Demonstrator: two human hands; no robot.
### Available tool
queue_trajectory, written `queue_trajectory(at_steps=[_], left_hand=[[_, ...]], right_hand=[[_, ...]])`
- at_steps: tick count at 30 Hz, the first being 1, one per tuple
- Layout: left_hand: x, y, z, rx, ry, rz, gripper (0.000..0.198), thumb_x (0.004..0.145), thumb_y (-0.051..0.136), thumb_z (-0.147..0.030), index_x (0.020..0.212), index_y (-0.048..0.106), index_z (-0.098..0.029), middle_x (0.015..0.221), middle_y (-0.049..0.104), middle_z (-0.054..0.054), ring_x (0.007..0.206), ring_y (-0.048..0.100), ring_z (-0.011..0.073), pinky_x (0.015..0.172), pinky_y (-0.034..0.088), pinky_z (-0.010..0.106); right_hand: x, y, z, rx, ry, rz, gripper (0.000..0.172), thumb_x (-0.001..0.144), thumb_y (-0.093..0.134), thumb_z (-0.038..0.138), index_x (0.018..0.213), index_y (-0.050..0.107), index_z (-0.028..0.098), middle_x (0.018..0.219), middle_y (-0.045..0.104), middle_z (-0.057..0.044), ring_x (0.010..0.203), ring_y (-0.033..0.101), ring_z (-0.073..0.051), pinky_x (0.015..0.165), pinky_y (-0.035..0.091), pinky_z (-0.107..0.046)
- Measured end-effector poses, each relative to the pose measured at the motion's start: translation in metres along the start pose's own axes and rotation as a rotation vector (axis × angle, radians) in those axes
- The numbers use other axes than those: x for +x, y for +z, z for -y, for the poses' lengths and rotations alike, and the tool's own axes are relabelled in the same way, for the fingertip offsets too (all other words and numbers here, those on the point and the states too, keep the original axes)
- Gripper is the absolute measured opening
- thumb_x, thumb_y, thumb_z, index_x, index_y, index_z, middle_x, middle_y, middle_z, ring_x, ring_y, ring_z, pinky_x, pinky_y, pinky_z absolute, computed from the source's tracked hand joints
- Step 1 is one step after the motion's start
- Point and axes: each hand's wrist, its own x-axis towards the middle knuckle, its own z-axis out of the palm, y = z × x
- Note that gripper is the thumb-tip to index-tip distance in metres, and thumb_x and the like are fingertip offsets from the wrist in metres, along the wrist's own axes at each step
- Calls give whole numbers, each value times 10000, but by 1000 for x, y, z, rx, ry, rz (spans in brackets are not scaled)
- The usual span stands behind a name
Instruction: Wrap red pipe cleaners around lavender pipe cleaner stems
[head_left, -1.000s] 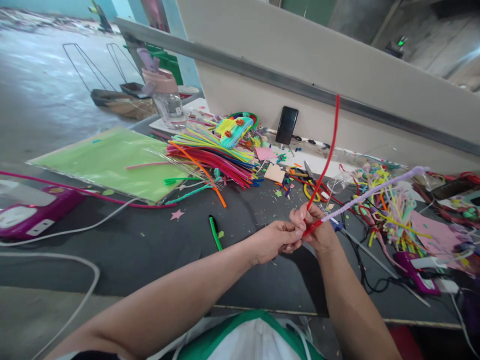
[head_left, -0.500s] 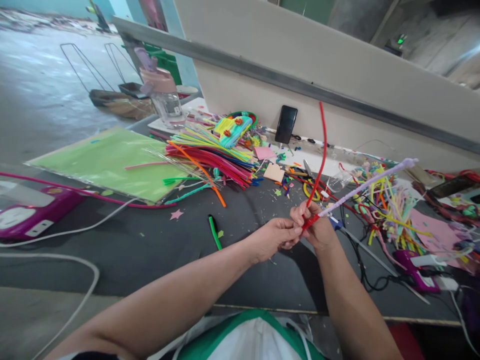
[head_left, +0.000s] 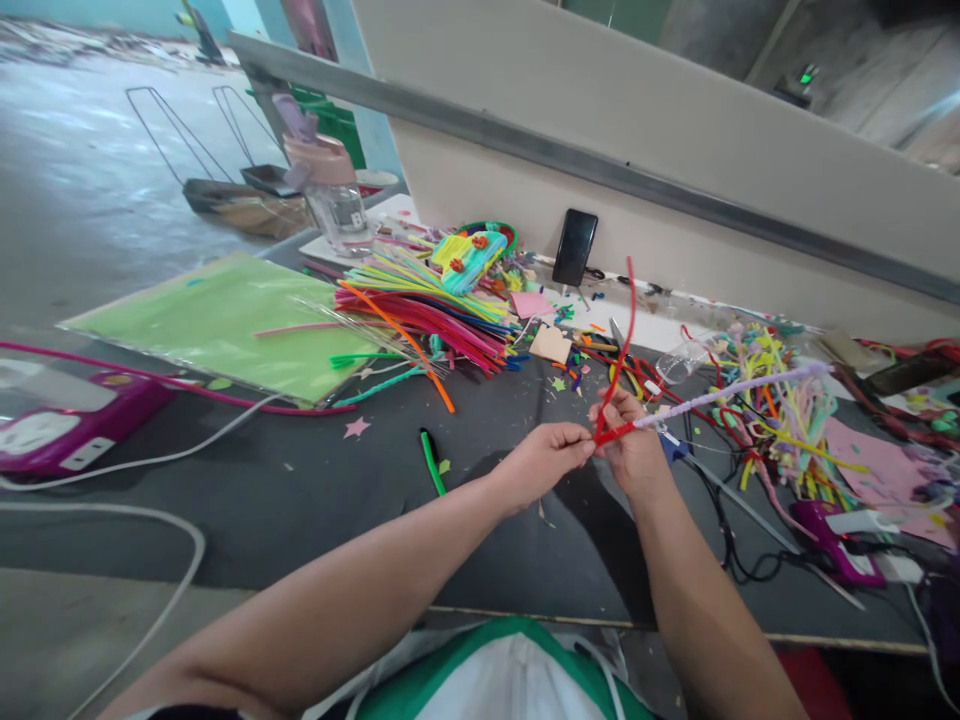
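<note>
A red pipe cleaner (head_left: 627, 322) is wound round the near end of a twisted lilac pipe cleaner stem (head_left: 739, 388), with its loose end sticking up. My left hand (head_left: 559, 455) pinches the red wrapped end between thumb and fingers. Close beside it, my right hand (head_left: 628, 440) is closed round the red-wrapped part; its fingers partly hide the work. The lilac stem points away to the right, over a heap of pipe cleaner pieces. Below my left hand lies a short green pipe cleaner (head_left: 430, 460) on the dark tabletop (head_left: 300, 540).
A bundle of coloured pipe cleaners (head_left: 442, 325) lies beyond my left hand, near a green sheet in plastic (head_left: 217, 320). A phone (head_left: 575, 247) leans on the partition. A bottle (head_left: 337, 195) stands at the back left. Purple power strips (head_left: 836, 540) and cables lie at the right and left.
The loose red end has dropped lower and tilted left. The lilac stem has swung down a little. My left hand has shifted slightly, and more of the red wrapping shows between my hands.
</note>
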Motion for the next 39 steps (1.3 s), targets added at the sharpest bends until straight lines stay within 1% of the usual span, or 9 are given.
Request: queue_trajectory(at_steps=[4,6,10,16,20,24,30,36,39], left_hand=[[2,-4,0,11,-40,30,312,810,529,-403,796,637,-110,576,414,-38,516,292,59,500,169,222],[3,-5,1,-85,-87,79,320,789,556,-410,807,642,-102,561,420,-38,489,287,52,487,164,220],[4,-8,0,-230,-148,123,329,724,634,-407,770,642,-81,537,439,-31,452,290,39,467,157,216],[4,-16,-5,-269,-108,43,285,711,648,-367,749,646,-84,573,501,-4,462,335,37,456,173,204],[5,-16,-5,-216,-30,-73,242,734,619,-341,723,631,-99,580,504,-10,496,371,49,470,221,194],[6,-15,-3,89,51,-230,218,785,549,-308,732,644,-119,557,487,-25,508,393,67,493,277,199],[3,-19,-3,777,399,-410,189,826,480,-177,781,662,-154,723,631,31,698,553,122,668,413,236],[-1,-25,-2,1144,597,-401,232,814,421,-110,877,640,-157,841,657,75,815,597,160,759,481,279],[-3,-25,-3,1234,685,-421,248,806,420,-106,923,632,-154,875,659,82,826,603,166,769,496,289]], right_hand=[[6,-5,-2,-161,-336,-195,396,655,687,154,1002,530,262,872,515,30,711,495,-83,618,424,-190],[7,-8,-1,-217,-424,-131,306,675,672,147,945,577,257,963,538,7,807,521,-104,692,435,-223],[4,-16,3,-356,-380,150,80,787,588,210,795,663,238,1043,618,-43,964,568,-185,783,455,-322],[2,-24,7,-652,-286,240,182,803,591,293,952,680,237,882,681,-41,807,624,-189,719,479,-327],[1,-19,12,-974,-550,197,125,807,581,253,757,689,215,726,688,-28,706,609,-178,731,440,-339],[-5,-7,12,-1226,-741,141,153,800,557,190,661,620,203,665,660,-22,700,570,-179,769,397,-347],[-19,15,6,-1132,-556,-14,163,830,503,205,694,590,188,636,597,-19,616,540,-153,592,393,-269],[-28,29,6,-1001,-483,-129,156,828,514,241,771,654,203,747,669,-45,704,599,-180,671,436,-297],[-29,31,7,-842,-310,-146,174,815,543,309,767,662,190,701,650,-34,648,564,-165,614,429,-282]])
